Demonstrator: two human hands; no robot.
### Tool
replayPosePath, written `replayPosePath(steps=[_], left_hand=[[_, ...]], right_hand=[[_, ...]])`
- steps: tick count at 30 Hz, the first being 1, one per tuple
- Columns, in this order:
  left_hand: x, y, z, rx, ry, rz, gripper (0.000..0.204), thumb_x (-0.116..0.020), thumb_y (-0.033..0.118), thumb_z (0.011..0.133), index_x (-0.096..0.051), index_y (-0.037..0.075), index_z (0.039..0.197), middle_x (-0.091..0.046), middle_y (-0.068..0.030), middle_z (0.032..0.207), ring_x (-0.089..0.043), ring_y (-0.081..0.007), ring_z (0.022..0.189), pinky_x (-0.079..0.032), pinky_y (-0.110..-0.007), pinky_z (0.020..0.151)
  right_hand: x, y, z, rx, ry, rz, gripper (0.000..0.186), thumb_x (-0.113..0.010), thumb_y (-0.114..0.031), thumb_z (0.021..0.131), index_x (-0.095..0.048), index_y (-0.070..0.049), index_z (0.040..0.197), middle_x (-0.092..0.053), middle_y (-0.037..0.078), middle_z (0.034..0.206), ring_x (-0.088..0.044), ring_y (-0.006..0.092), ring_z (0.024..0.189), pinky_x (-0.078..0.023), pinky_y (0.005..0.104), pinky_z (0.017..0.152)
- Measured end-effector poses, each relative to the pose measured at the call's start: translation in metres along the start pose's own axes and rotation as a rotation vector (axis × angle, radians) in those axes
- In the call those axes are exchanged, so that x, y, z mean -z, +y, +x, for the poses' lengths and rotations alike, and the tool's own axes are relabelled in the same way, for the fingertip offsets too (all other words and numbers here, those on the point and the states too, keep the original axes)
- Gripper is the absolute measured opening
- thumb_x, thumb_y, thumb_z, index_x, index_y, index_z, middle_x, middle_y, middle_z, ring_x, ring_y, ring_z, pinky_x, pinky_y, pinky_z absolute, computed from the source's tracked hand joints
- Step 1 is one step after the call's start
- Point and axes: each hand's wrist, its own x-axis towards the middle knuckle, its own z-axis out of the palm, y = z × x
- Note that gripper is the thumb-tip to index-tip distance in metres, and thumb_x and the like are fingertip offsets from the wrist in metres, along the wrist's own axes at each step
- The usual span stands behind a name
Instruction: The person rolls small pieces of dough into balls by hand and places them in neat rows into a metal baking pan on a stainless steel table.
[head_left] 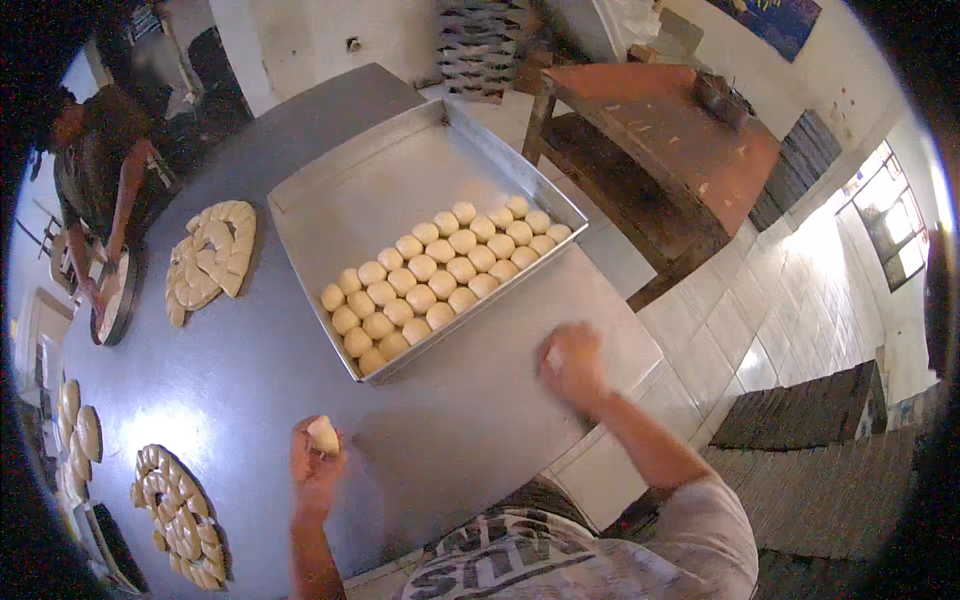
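Observation:
My left hand (312, 475) is raised over the table's near side, its fingers closed around a pale piece of dough (322, 436). To the right, my right hand (574, 368) is cupped low over the grey table (460, 385), slightly blurred. A small bit of a dough ball (554, 357) shows at its fingers; the rest of that ball is hidden under the palm. Between and beyond my hands lies a big metal tray (365, 195). Rows of smooth round dough balls (421, 268) sit close together along its near side, while its far part is bare metal.
Several coiled dough strips lie on the left: a far pile (212, 250), a near pile (180, 515) and more pieces (80, 430) at the edge. A co-worker (105, 170) handles a round pan (118, 298) at far left. A reddish-brown table (665, 130) stands behind the tray.

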Motion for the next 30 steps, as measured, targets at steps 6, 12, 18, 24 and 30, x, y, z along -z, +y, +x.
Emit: replayPosePath(steps=[6,12,18,24,30], left_hand=[[-0.025,-0.013,0.0,0.209,-0.073,-0.054,0.02,-0.056,0.007,0.086,-0.049,0.006,0.105,-0.052,-0.001,0.089,-0.054,-0.0114,0.083,-0.046,-0.025,0.071],[-0.03,-0.017,-0.001,0.098,0.123,0.061,0.019,-0.061,0.005,0.081,-0.044,0.013,0.08,-0.046,0.0045,0.077,-0.043,-0.0055,0.069,-0.036,-0.021,0.061],[-0.045,0.02,-0.018,0.049,0.387,0.132,0.024,-0.065,0.003,0.078,-0.043,0.014,0.075,-0.04,0.0057,0.069,-0.04,-0.0052,0.064,-0.036,-0.022,0.056],[-0.03,0.001,-0.04,0.124,0.388,0.102,0.021,-0.065,0.003,0.078,-0.047,0.013,0.082,-0.041,0.0056,0.075,-0.04,-0.0052,0.067,-0.035,-0.02,0.058],[-0.065,0.01,-0.019,0.114,0.215,-0.236,0.02,-0.064,0.008,0.082,-0.052,0.009,0.098,-0.053,-0.0017,0.083,-0.052,-0.0146,0.076,-0.045,-0.028,0.066]], right_hand=[[-0.029,0.002,0.038,-0.032,0.056,0.1,0.023,-0.065,-0.018,0.07,-0.053,-0.003,0.083,-0.053,0.017,0.09,-0.049,0.0338,0.089,-0.039,0.0453,0.083],[-0.004,0.073,0.042,-0.099,0.159,0.016,0.023,-0.065,-0.019,0.071,-0.054,-0.003,0.083,-0.053,0.017,0.087,-0.048,0.0349,0.087,-0.039,0.0446,0.081],[0.019,0.06,0.015,0.034,0.04,0.174,0.018,-0.058,-0.008,0.076,-0.055,-0.001,0.092,-0.057,0.017,0.095,-0.053,0.0335,0.09,-0.043,0.0422,0.079],[0.068,0.04,0.17,-0.118,0.536,0.937,0.018,-0.059,-0.014,0.085,-0.057,-0.002,0.098,-0.059,0.008,0.089,-0.054,0.0137,0.083,-0.046,0.0278,0.075],[-0.019,0.045,0.239,-0.089,0.102,0.255,0.02,-0.053,-0.007,0.084,-0.06,0.002,0.102,-0.063,0.018,0.092,-0.061,0.0294,0.082,-0.048,0.0358,0.076]])
